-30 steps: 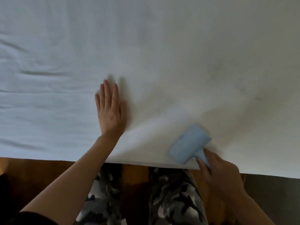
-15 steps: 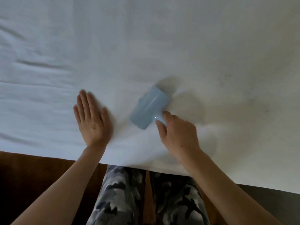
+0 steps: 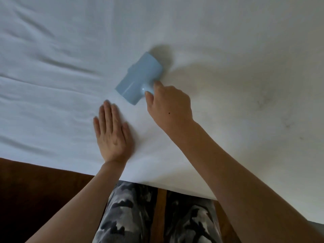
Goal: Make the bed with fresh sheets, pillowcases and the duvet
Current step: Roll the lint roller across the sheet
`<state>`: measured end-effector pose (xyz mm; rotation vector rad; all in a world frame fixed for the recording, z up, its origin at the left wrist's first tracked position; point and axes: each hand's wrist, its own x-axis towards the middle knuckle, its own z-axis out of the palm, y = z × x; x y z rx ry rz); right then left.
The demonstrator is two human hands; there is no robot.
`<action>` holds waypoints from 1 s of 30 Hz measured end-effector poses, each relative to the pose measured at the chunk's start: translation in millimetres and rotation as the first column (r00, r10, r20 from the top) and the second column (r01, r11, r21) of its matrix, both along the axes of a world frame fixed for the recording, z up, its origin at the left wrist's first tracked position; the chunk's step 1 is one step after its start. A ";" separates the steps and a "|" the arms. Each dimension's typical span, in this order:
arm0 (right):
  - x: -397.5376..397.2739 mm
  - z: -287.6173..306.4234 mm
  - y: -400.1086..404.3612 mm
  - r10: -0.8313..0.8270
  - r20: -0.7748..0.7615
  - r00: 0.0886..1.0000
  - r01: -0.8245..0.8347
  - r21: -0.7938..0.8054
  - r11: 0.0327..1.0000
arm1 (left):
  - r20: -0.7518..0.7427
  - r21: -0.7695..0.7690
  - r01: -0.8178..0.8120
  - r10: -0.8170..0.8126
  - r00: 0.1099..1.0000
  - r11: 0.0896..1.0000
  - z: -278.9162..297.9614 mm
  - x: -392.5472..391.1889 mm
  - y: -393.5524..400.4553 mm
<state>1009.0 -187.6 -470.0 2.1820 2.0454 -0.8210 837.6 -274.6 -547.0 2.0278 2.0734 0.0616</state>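
A white sheet point(image 3: 219, 41) covers the bed and fills most of the view, with soft wrinkles on its left part. My left hand point(image 3: 112, 134) lies flat on the sheet near the bed's front edge, fingers straight and together. My right hand point(image 3: 168, 106) grips the handle of a light blue lint roller point(image 3: 140, 79), whose wide head lies on the sheet just beyond my left fingertips. The handle is mostly hidden inside my fist.
The bed's front edge point(image 3: 157, 181) runs across the lower view above a brown wooden floor point(image 3: 35, 190). My legs in grey camouflage trousers point(image 3: 133, 216) stand against that edge. A few faint dark specks point(image 3: 263, 102) mark the sheet at the right.
My right hand pushed the lint roller away from the bed's edge, up and left across the sheet. My left hand slid back toward the edge and stays flat.
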 end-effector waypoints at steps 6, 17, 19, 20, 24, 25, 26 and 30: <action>62.3 10.8 -84.8 -0.007 0.018 1.000 0.009 -0.123 0.992 | -0.007 0.009 0.004 -0.004 1.000 1.000 -0.1 1.2 -0.4; 155.9 40.1 -222.8 -0.176 0.055 0.983 0.184 -0.315 0.931 | -0.014 -0.003 0.013 -0.013 1.000 1.000 4.3 3.1 -0.6; 161.5 49.7 -234.5 -0.252 -0.008 0.968 0.237 -0.313 0.920 | 0.011 -0.007 0.015 -0.015 1.000 1.000 7.1 6.0 -1.1; 162.8 55.3 -238.3 -0.289 -0.031 0.957 0.267 -0.299 0.916 | 0.028 -0.002 0.031 -0.030 0.999 1.000 8.2 9.0 -1.6; 167.1 62.3 -239.8 -0.317 -0.024 0.948 0.297 -0.285 0.911 | 0.056 0.026 0.062 -0.063 0.996 0.998 5.2 24.3 -1.7; 168.2 57.3 -236.1 -0.320 0.003 0.947 0.308 -0.285 0.908 | 0.048 0.038 0.016 -0.017 0.999 0.999 2.9 26.9 -1.5; 167.8 50.5 -230.2 -0.323 0.035 0.946 0.320 -0.284 0.904 | 0.035 0.050 -0.052 0.050 0.998 0.997 0.6 28.6 -1.5; 145.6 25.9 -180.5 -0.252 0.079 0.964 0.263 -0.200 0.944 | 0.002 0.056 -0.279 0.279 0.960 0.959 -1.6 28.6 -0.1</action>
